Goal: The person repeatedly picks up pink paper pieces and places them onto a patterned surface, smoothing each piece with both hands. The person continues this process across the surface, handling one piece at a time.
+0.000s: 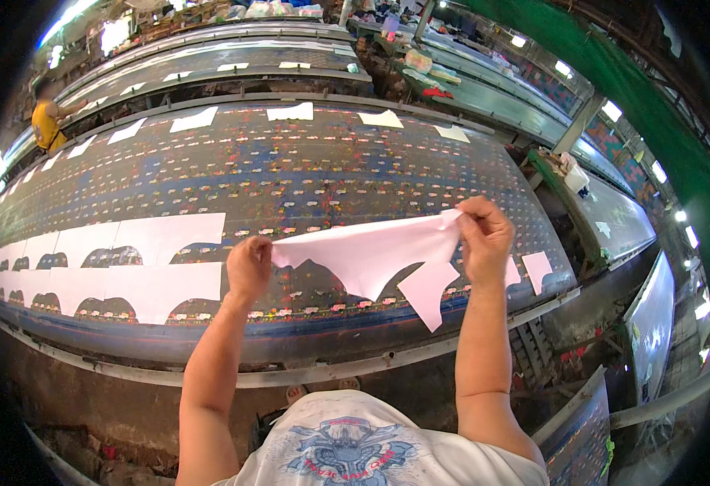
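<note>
A pale pink cut fabric piece (367, 249) is stretched between my two hands above the long printing table (330, 176). My left hand (249, 267) pinches its left corner. At the opposite upper corner, my right hand (485, 240) grips the cloth between thumb and fingers. The piece sags in the middle, and its lower edge is curved. Just left of my right forearm is a smaller pink piece (431, 291); whether it lies flat on the table I cannot tell. Two rows of pale cut pieces (166, 282) lie side by side on the table to the left.
Small white pieces (291, 111) line the table's far edge. More pink pieces (537, 272) lie near the right end. A metal rail (330, 376) runs along the near edge. A person in a yellow top (48, 121) stands at the far left. Other long tables (500, 91) stand beyond.
</note>
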`<state>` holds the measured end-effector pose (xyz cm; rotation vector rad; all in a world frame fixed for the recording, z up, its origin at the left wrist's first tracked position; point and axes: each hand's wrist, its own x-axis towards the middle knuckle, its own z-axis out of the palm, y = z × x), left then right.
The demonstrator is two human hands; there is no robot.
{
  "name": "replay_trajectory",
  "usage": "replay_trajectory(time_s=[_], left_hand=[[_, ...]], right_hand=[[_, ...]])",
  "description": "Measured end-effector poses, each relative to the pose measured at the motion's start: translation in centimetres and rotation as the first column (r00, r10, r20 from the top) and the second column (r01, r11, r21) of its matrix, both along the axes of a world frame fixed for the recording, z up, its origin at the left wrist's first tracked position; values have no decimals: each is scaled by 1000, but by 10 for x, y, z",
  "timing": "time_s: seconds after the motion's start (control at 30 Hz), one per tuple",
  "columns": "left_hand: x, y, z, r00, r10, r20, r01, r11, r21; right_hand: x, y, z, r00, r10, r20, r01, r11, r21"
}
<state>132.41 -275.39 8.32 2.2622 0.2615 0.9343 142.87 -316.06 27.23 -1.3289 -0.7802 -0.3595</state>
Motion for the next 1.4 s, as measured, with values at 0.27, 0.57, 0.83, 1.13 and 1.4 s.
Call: replay_trajectory(time_s=[0.27, 0.57, 0.83, 1.13, 1.4], left_hand=[[-35, -11, 34, 959, -160, 232, 106, 967, 230], [-10, -154, -32, 891, -452, -35, 451, 892, -15], [-26, -136, -69, 873, -462, -155, 458, 887, -63], [-51, -77, -54, 998, -57, -36, 61, 990, 130], [-165, 27, -13, 964, 110, -241, -27, 946, 322]], right_hand=[[-15, -9, -50, 989, 38, -146, -75, 963, -258], [-34, 50, -58, 859, 437, -266, -507, 796, -331], [-14, -22, -43, 706, 699, -112, -688, 715, 124], [28, -75, -71, 886, 438, -153, -451, 890, -62], [-33, -25, -163, 781, 345, -521, -594, 667, -449]])
